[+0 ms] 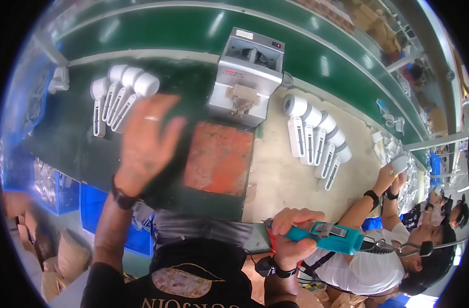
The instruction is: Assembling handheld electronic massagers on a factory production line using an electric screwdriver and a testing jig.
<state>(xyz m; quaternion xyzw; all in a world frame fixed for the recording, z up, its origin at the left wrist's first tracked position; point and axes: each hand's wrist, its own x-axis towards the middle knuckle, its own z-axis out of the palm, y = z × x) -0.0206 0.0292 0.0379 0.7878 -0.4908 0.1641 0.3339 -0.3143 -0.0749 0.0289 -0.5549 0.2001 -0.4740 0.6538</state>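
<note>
My left hand [147, 141] hovers over the left part of the dark green bench, its fingers spread and a little blurred, with nothing seen in them. Just beyond its fingertips lies a fanned group of white housings [122, 97] with round heads and slotted handles; the hand partly covers the nearest one. My right hand [296, 231] is closed around a teal electric screwdriver [326, 236] held level at the bench's near edge. Its cable end points to the right. A second row of such white housings [316, 136] lies on the beige board [273, 190].
A grey screw feeder [247, 77] stands at the back centre, with an orange-red mat [219, 159] before it. Blue bins [93, 215] are below left. At right, a co-worker [373, 262] in a white shirt holds a white part beside heaped parts [414, 179].
</note>
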